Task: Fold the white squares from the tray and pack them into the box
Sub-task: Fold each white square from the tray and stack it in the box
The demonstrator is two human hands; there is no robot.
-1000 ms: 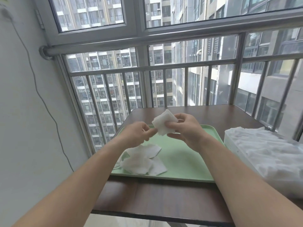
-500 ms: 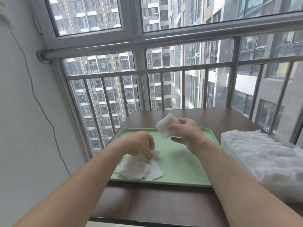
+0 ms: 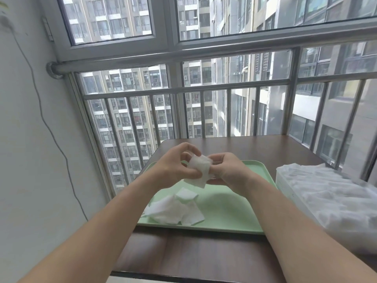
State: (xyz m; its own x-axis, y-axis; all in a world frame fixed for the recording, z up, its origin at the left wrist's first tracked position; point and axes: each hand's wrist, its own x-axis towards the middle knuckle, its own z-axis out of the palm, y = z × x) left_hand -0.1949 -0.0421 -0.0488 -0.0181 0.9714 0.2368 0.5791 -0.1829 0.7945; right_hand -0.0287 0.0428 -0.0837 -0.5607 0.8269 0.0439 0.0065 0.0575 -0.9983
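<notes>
Above the green tray (image 3: 224,211), in the head view, both hands held a white square (image 3: 199,170) clear of the surface. The left hand (image 3: 173,166) pinched its left edge with curled fingers, and the right hand (image 3: 230,170) pinched its right edge. Whether one layer or two was held could not be told. A loose pile of squares (image 3: 173,209) lay on the tray's near left part. The box (image 3: 326,201) stood at the right on the counter (image 3: 183,258), heaped with white material. The square was judged light, soft and limp. It was best taken at opposite edges or corners and creased with light finger pressure.
</notes>
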